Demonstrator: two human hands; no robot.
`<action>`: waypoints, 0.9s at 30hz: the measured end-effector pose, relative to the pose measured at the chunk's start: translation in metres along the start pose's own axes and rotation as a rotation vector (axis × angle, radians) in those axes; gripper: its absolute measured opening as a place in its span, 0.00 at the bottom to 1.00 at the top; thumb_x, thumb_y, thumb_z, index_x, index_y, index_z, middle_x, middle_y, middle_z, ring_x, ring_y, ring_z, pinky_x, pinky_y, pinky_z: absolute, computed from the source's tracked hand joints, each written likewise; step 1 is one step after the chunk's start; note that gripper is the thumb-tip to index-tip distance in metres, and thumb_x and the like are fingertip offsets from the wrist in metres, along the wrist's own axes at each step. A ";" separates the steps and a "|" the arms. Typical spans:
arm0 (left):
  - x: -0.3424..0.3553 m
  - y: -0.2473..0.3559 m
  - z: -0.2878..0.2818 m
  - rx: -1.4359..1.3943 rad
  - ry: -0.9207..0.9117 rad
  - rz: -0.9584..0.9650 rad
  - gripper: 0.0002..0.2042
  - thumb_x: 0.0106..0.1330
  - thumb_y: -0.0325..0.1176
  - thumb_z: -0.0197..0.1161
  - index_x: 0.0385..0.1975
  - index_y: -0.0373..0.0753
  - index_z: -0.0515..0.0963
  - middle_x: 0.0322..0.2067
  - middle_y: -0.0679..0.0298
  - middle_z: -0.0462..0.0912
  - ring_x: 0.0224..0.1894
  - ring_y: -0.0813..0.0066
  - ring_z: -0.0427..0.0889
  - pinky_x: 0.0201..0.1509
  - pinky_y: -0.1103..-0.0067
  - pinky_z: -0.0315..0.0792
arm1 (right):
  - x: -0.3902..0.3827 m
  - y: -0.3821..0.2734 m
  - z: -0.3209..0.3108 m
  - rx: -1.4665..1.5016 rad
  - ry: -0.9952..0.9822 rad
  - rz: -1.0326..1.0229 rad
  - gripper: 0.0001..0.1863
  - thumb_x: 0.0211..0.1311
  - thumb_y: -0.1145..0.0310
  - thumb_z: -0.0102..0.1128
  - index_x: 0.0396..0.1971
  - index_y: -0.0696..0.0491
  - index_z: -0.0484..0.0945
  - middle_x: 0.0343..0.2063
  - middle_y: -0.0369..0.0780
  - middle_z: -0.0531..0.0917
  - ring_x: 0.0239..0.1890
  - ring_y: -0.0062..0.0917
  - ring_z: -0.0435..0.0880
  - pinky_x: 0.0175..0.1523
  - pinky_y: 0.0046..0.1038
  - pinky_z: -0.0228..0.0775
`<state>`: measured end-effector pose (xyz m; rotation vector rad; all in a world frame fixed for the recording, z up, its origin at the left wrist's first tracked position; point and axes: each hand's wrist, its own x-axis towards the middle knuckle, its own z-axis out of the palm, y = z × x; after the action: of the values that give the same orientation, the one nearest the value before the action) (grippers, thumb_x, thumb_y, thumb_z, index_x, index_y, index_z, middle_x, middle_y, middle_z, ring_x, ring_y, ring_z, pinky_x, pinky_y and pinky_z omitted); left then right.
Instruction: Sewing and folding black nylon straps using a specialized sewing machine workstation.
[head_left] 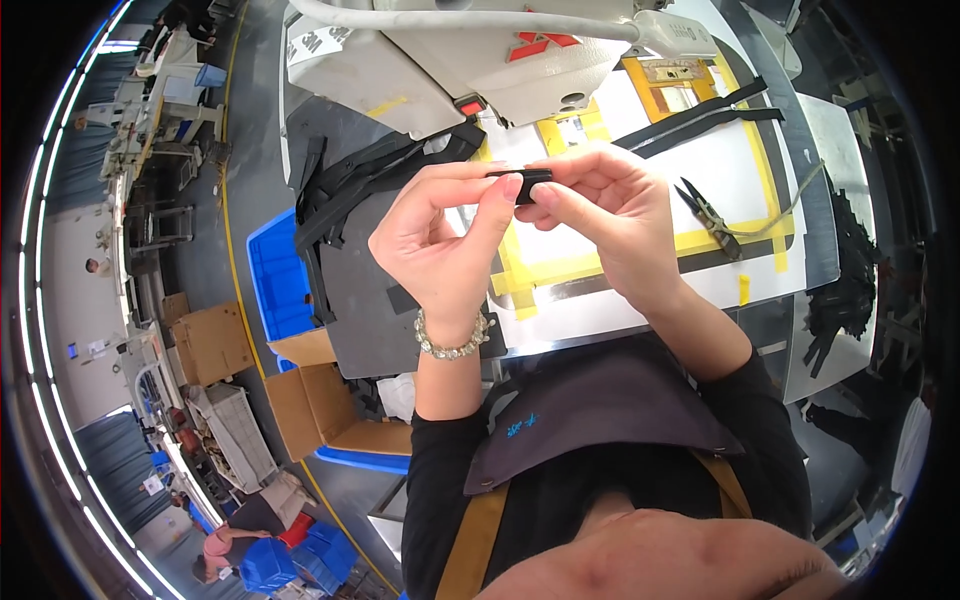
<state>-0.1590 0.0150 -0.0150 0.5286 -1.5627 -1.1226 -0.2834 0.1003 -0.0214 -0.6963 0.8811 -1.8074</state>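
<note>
A small black strip, perhaps webbing folded over, is pinched between my two hands above the work table. My left hand, with a beaded bracelet at the wrist, grips its left end between thumb and fingers. My right hand pinches the other end in the same way. Just beyond the hands stands a white sewing machine. Thread snips lie on the taped white table surface, right of my right hand. Two long black straps rest farther back on it.
A heap of black straps lies at the left of the table. Below it stand a blue bin and an open cardboard box. More black pieces hang at the far right. At lower left, another person is beside blue bins.
</note>
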 end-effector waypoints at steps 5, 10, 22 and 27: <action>0.002 0.001 0.001 -0.009 0.018 0.013 0.07 0.49 0.14 0.71 0.24 0.31 0.80 0.29 0.56 0.85 0.31 0.77 0.82 0.35 0.85 0.74 | 0.002 0.000 0.001 0.032 -0.009 -0.007 0.10 0.60 0.79 0.64 0.41 0.65 0.79 0.36 0.44 0.85 0.38 0.22 0.86 0.44 0.20 0.80; 0.006 0.001 0.002 0.005 0.000 0.053 0.07 0.49 0.14 0.71 0.24 0.31 0.80 0.29 0.55 0.85 0.30 0.76 0.83 0.34 0.84 0.75 | 0.004 0.000 0.001 0.039 -0.015 -0.007 0.10 0.61 0.78 0.64 0.41 0.65 0.79 0.36 0.45 0.85 0.38 0.22 0.86 0.44 0.20 0.80; 0.005 -0.003 0.000 -0.037 0.004 0.018 0.08 0.49 0.15 0.72 0.25 0.31 0.79 0.29 0.56 0.85 0.32 0.76 0.84 0.37 0.84 0.76 | 0.003 0.007 0.000 0.014 0.000 -0.031 0.09 0.62 0.77 0.63 0.39 0.64 0.79 0.35 0.43 0.85 0.37 0.21 0.86 0.43 0.19 0.80; 0.005 0.000 0.001 -0.053 0.009 -0.005 0.12 0.49 0.15 0.74 0.30 0.31 0.78 0.29 0.58 0.85 0.32 0.76 0.84 0.39 0.84 0.76 | 0.002 0.008 0.000 0.033 0.012 -0.056 0.09 0.62 0.78 0.63 0.40 0.65 0.78 0.35 0.43 0.85 0.37 0.20 0.86 0.44 0.19 0.79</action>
<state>-0.1614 0.0117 -0.0125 0.5018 -1.5206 -1.1606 -0.2798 0.0960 -0.0279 -0.6961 0.8456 -1.8731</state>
